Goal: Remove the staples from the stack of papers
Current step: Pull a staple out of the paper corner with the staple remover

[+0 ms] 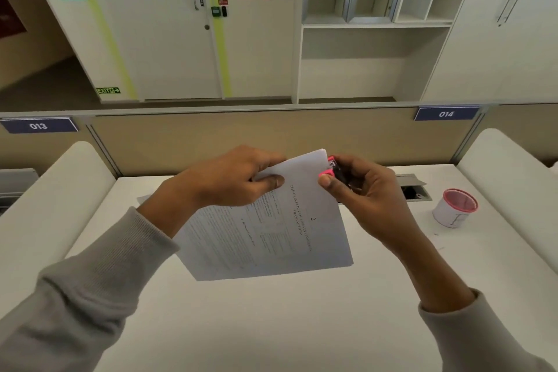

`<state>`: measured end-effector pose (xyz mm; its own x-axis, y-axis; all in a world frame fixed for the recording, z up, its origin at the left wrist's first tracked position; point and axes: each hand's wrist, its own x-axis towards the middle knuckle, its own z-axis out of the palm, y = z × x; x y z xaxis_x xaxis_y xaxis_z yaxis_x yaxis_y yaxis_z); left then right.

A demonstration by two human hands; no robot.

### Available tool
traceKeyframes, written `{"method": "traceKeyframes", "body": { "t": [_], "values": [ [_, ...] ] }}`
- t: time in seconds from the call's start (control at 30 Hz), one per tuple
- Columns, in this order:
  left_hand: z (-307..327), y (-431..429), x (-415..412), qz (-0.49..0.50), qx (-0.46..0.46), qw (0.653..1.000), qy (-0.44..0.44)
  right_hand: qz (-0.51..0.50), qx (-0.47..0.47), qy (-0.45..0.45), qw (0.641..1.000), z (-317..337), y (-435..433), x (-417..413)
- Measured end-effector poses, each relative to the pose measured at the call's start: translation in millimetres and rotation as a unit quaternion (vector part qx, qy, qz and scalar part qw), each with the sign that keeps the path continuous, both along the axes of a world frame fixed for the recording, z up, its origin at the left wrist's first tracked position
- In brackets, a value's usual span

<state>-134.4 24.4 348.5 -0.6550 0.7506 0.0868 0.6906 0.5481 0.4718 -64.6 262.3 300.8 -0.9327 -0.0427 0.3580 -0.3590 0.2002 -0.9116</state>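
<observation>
Papers (271,235) hang tilted in the air above the bench (271,326), lifted clear of it, printed side towards the camera. The left hand (229,178) has them in a pinching grip near the upper edge, thumb on the front sheet and fingers curled behind. The right hand (368,193) has its grip wrapped round a pink and black remover (333,170), thumb pressed on the pink side, with the tool's nose touching the stack's top corner. The staple is hidden behind the tool, and whether the tool's teeth have caught it cannot be told.

The step in hand looks like biting one corner staple. Next, the right hand would likely need to squeeze and pull away from the corner while the left holds the sheets taut, so that the paper does not tear. A pink-rimmed cup (456,208) stands on the bench, well apart to the right.
</observation>
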Motion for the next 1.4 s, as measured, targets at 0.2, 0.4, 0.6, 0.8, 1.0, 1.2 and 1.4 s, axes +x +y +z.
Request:
{"method": "traceKeyframes", "body": {
  "t": [0.2,0.4,0.6,0.8,1.0,1.2,1.4],
  "values": [
    [-4.0,1.4,10.1,-0.013,-0.029,0.999,-0.021,0.051,0.073,-0.009,0.996,0.2,3.8,3.9],
    [-9.0,2.2,9.7,-0.001,-0.055,0.998,-0.006,0.115,0.218,-0.036,0.968,18.9,14.4,-7.5],
    [-8.7,4.7,9.1,-0.008,-0.073,0.997,0.011,0.146,0.289,-0.046,0.945,39.7,15.8,-22.2],
    [-9.9,8.1,8.9,-0.016,-0.096,0.995,0.004,0.182,0.360,-0.072,0.912,50.8,11.3,-32.7],
    [-8.9,8.7,8.3,-0.022,-0.106,0.994,0.009,0.188,0.402,-0.085,0.892,52.2,9.3,-40.7],
    [-12.0,9.8,2.7,-0.033,-0.117,0.993,-0.005,0.187,0.439,-0.070,0.876,51.8,8.2,-47.3],
    [-18.2,11.9,-5.3,-0.028,-0.129,0.991,0.003,0.183,0.477,-0.053,0.858,52.0,6.2,-54.1]
  ]
}}
